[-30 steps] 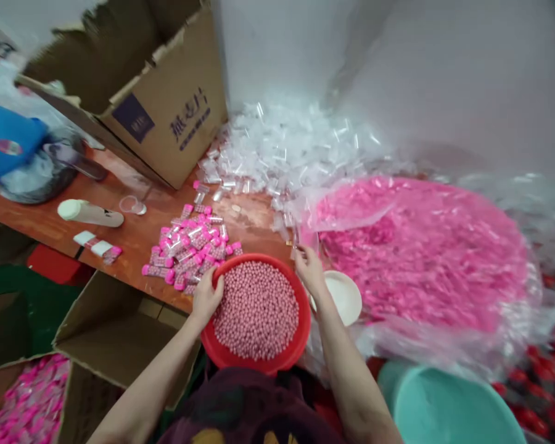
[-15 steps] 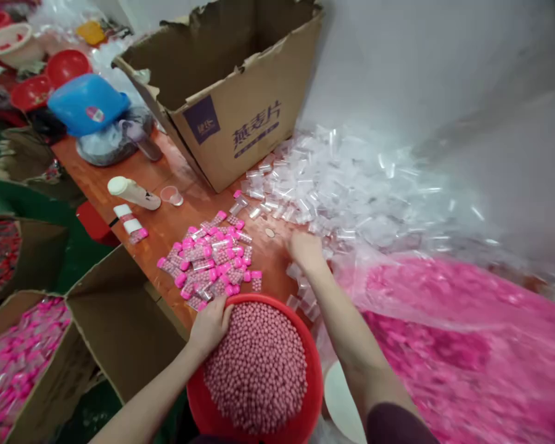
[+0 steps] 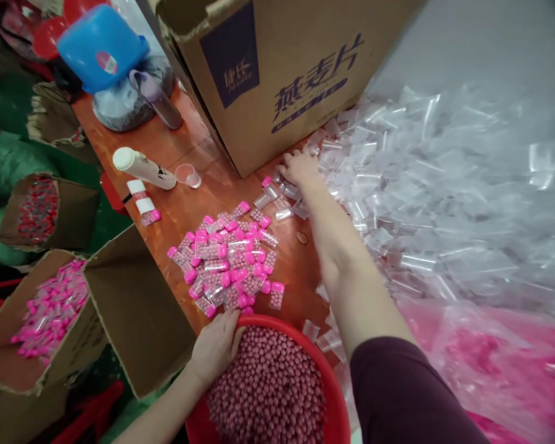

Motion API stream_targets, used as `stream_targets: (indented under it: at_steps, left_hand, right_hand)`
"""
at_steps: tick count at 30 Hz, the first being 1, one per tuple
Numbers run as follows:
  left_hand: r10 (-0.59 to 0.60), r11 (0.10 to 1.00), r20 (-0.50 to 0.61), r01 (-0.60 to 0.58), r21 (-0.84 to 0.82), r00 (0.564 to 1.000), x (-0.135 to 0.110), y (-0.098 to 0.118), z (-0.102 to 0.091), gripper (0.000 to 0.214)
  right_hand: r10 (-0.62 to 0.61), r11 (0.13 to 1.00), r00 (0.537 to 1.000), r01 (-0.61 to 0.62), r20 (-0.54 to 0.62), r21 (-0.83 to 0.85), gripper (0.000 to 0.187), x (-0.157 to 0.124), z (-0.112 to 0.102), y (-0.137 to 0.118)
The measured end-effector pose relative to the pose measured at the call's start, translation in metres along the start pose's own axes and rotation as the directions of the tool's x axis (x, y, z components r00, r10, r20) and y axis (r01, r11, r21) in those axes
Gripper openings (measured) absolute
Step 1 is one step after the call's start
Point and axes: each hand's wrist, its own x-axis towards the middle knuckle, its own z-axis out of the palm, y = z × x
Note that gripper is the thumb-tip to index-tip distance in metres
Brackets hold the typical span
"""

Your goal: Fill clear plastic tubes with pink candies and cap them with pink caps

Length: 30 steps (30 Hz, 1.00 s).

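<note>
My left hand (image 3: 216, 348) grips the near-left rim of a red basin (image 3: 337, 385), thumb on the inner side. Small round pink beads (image 3: 268, 388) fill the basin. Farther off, my right hand (image 3: 300, 168) reaches to the edge of a heap of clear plastic containers (image 3: 398, 191), fingers stretched out and touching or just over the nearest ones. I see nothing held in it. A small container with a pink cap (image 3: 269, 187) lies just left of that hand. Between the hands, a pile of pink-capped containers filled with beads (image 3: 226, 256) rests on the orange-brown table (image 3: 208, 159).
A tall cardboard box (image 3: 277, 80) stands behind my right hand. A white-lidded bottle (image 3: 144, 168) and small clear cup (image 3: 187, 176) are at left. On the floor side, an open carton (image 3: 139, 314) adjoins pink-capped containers (image 3: 53, 308). Pink plastic bags (image 3: 504, 357) lie right.
My right hand has moved forward, from the near side of the clear heap to its far edge by the box. The view has shifted closer. My left hand still holds the basin rim.
</note>
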Motion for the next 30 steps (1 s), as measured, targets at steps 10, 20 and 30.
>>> stream_targets:
  at_steps: [10, 20, 30]
  left_hand:
    - [0.088, 0.995, -0.081, -0.083, 0.063, 0.993, 0.005, 0.014, -0.018, 0.030]
    - [0.138, 0.987, -0.189, -0.119, 0.107, 0.972, 0.003, 0.012, -0.014, 0.037]
    - [0.156, 0.988, -0.137, -0.152, 0.039, 0.978, -0.005, -0.006, 0.002, 0.036]
  right_hand:
    - [0.066, 0.963, 0.937, 0.030, 0.343, -0.267, 0.032, -0.125, -0.031, 0.003]
    - [-0.212, 0.977, 0.974, 0.208, 0.085, 0.048, 0.042, -0.068, 0.035, -0.032]
    - [0.057, 0.977, 0.998, -0.050, 0.027, -0.207, 0.040, -0.171, -0.089, 0.115]
